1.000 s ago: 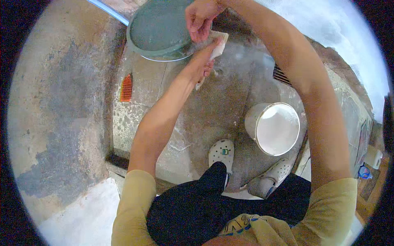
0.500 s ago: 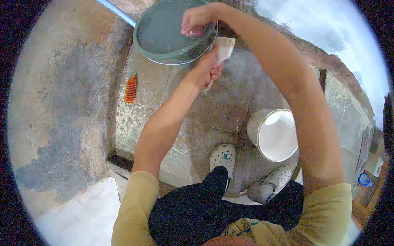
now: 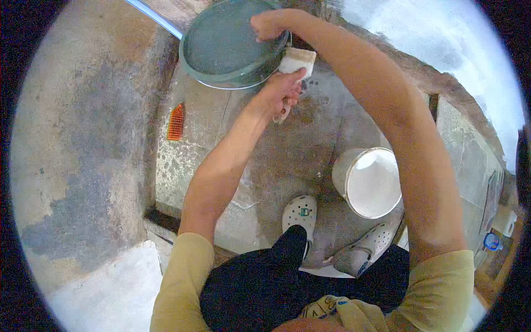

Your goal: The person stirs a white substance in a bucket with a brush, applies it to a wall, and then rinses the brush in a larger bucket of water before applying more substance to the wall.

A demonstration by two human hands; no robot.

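A wide paintbrush point(image 3: 299, 60) with a whitish head is gripped in my left hand point(image 3: 285, 91), just outside the lower right rim of a dark green bucket point(image 3: 218, 77). The bristle end points up and away from me. My right hand point(image 3: 266, 26) hangs over the right side of the bucket's opening, its fingers curled down. Whether it holds anything is too small to tell. Greyish liquid point(image 3: 224, 41) fills the bucket.
An orange bristled brush or comb point(image 3: 176, 122) lies left on the tiled floor. A white bucket point(image 3: 373, 182) stands right, near my light clogs point(image 3: 299, 216). A blue-white pipe point(image 3: 155, 17) runs to the green bucket. A blue-capped container point(image 3: 492, 240) is at far right.
My right hand has shifted slightly up and right over the green bucket. My left hand has turned a little with the paintbrush, and its thumb now shows against the brush head.
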